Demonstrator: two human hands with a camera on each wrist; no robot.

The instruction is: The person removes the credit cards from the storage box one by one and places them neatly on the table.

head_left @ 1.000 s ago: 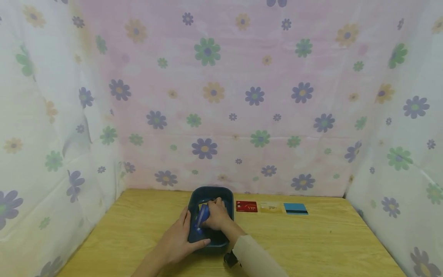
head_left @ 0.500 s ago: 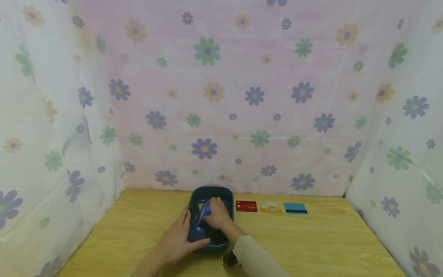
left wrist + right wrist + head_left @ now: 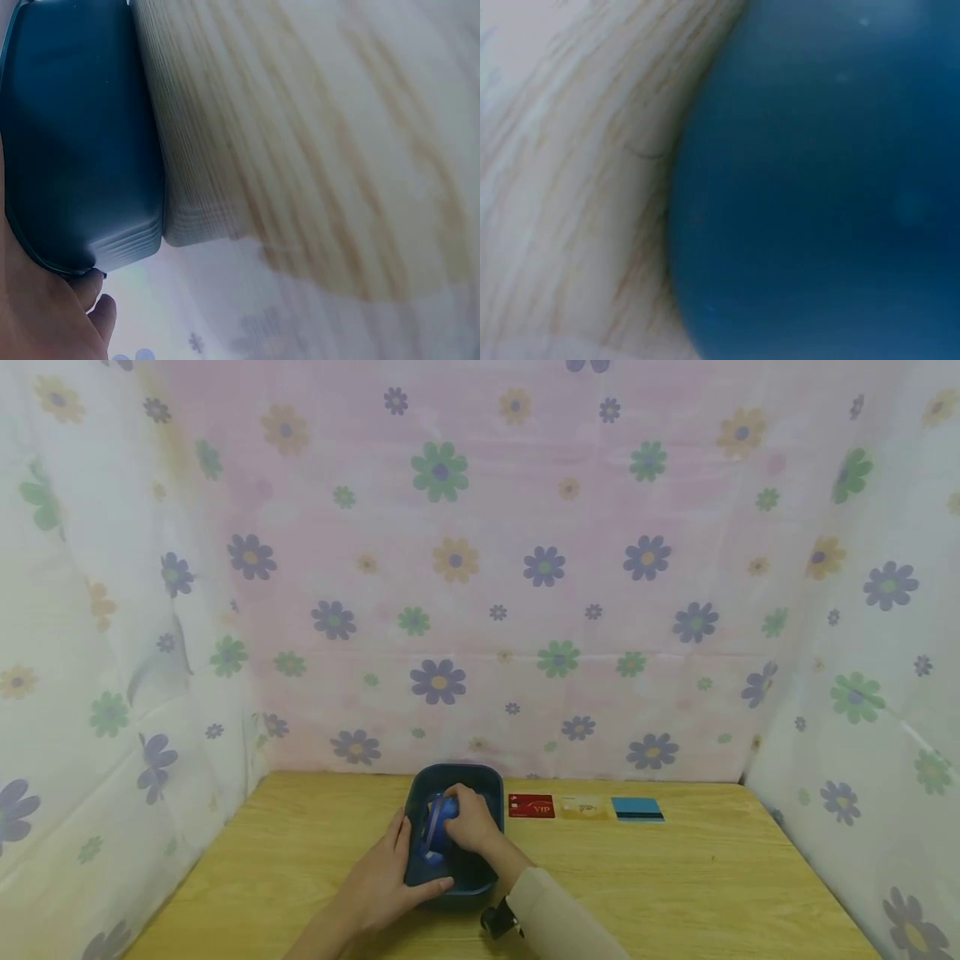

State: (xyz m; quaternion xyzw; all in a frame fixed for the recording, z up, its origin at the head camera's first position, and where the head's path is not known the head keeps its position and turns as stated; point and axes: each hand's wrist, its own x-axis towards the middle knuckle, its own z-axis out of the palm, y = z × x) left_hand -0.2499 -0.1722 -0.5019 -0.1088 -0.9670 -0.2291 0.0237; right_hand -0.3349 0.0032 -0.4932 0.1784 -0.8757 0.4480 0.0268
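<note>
A dark blue plastic bin [image 3: 455,887] stands on the table, its outer wall filling much of both wrist views. My left hand [image 3: 378,872] grips its near left corner, thumb along the near rim and fingers along the left side. In the left wrist view, the fingers [image 3: 88,289] bend at the bin's rim. Reaching inside, my right hand [image 3: 474,818] pinches a shiny blue card [image 3: 433,828] with a pale stripe, tilted in the bin. The fingertips and part of the card are hidden. No right hand shows in the right wrist view.
Right of the bin, a red VIP card [image 3: 532,806], a pale gold card [image 3: 585,808] and a light blue card [image 3: 637,809] with a dark stripe lie in a row. Flowered cloth [image 3: 480,568] walls the wooden table [image 3: 637,885] at the back and sides.
My right hand has shifted slightly inside the bin, and the blue card with it. A yellow patch seen beside the card is now hidden. The left hand keeps its hold; the view turned slightly.
</note>
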